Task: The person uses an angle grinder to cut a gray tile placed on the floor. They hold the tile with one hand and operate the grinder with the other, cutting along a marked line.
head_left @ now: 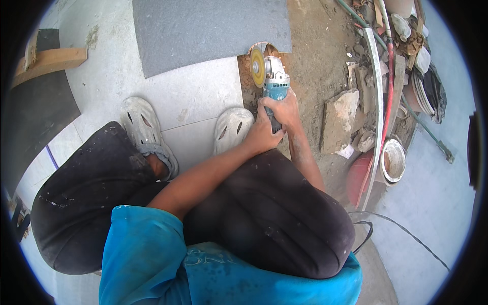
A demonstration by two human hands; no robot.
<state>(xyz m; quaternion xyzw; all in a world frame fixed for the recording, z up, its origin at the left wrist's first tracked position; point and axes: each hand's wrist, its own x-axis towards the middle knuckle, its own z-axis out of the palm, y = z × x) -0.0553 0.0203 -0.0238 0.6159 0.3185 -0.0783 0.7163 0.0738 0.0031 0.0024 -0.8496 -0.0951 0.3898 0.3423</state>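
Observation:
Both my hands are wrapped round a teal angle grinder with a silver head. My left hand grips the rear of its body from the left side. My right hand closes round it from the right, nearer the head. The grinder's yellowish disc stands on edge on the tool's left, close to the near edge of a dark grey tile. A curved notch is cut into that tile's edge near its right corner. Whether the disc touches the tile I cannot tell.
Pale floor tiles lie under my feet. Bare dirt runs along the right, with broken slabs, a long metal strip, a red hose and a white-rimmed bucket. A wooden piece sits at the left. A dark cable trails at lower right.

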